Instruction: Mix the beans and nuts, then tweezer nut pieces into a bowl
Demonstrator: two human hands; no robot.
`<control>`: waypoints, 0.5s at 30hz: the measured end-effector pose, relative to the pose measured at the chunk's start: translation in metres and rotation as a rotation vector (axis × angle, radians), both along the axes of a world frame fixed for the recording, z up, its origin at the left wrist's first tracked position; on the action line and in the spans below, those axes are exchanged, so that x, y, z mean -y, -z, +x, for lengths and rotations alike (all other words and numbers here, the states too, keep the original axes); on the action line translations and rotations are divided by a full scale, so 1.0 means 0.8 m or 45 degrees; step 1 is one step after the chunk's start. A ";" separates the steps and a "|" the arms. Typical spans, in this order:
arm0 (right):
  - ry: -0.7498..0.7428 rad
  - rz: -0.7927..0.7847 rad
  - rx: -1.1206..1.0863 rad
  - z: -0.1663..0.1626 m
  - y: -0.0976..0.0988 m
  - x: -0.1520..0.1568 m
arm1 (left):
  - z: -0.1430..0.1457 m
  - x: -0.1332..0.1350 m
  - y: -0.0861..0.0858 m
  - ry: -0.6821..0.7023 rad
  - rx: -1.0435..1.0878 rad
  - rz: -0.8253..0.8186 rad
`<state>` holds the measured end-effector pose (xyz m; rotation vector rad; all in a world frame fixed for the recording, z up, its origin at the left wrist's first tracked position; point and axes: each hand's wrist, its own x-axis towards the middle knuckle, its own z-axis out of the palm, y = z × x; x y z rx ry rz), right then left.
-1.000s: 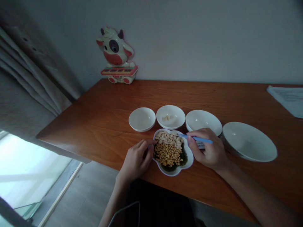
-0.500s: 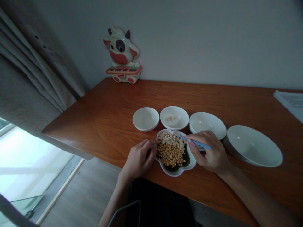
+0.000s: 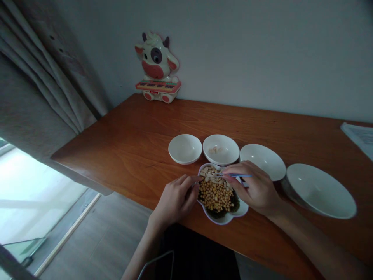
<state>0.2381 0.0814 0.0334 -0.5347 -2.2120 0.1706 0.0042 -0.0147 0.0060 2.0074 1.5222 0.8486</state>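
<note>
In my right hand (image 3: 256, 186) I pinch blue tweezers (image 3: 237, 175), their tips down among the pale flat seeds at the back of a white, lobed dish (image 3: 243, 210). Yellow beans (image 3: 215, 194) fill the middle of that dish, with dark green bits (image 3: 233, 208) around their edge. At the dish's left side is my left hand (image 3: 179, 196), thumb and forefinger closed on the rim. A white bowl (image 3: 234, 153) just behind the dish holds a few pale pieces (image 3: 215, 150).
Left of that bowl stands a white bowl (image 3: 185, 149); to the right are another white bowl (image 3: 262, 159) and a larger one (image 3: 320, 190). A cow toy with a keyboard (image 3: 157, 70) leans at the wall. Paper (image 3: 359, 136) lies at the table's right edge.
The tweezers have shifted left and lie flatter, their tips now deeper over the pale seeds. My left hand keeps its place at the dish. The whole view has tilted slightly.
</note>
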 end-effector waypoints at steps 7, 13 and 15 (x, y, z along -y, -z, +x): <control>0.190 -0.135 -0.021 -0.010 0.010 0.015 | -0.001 0.000 0.000 0.016 -0.011 0.024; 0.113 -0.072 0.025 -0.004 0.012 0.023 | 0.000 0.000 -0.001 0.004 -0.009 0.001; 0.087 -0.057 0.028 0.000 0.013 0.027 | 0.001 0.001 -0.001 0.004 -0.005 -0.004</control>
